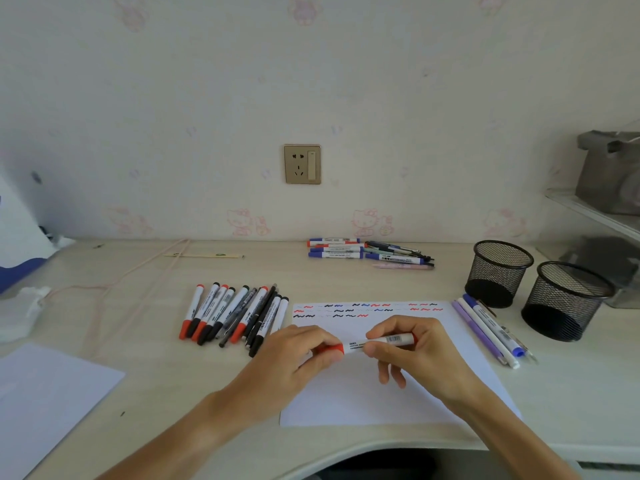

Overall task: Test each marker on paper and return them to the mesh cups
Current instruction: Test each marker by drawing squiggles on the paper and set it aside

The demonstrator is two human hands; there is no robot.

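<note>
Head view: we hold a red marker (377, 342) level over the paper (398, 393). Left hand (294, 355) grips its red cap, right hand (415, 348) pinches the barrel. Barcode label shows; text unreadable. Both mesh cups (498, 271) stand at right.

- A home study corner, likely a child's room.
- Cartoon-cat wallpaper (370, 221) on the far wall.
- A wall socket (302, 164) above the pale wooden desk (156, 341).

Capped red marker (379, 342) level above scribbled paper (398, 393)
</note>
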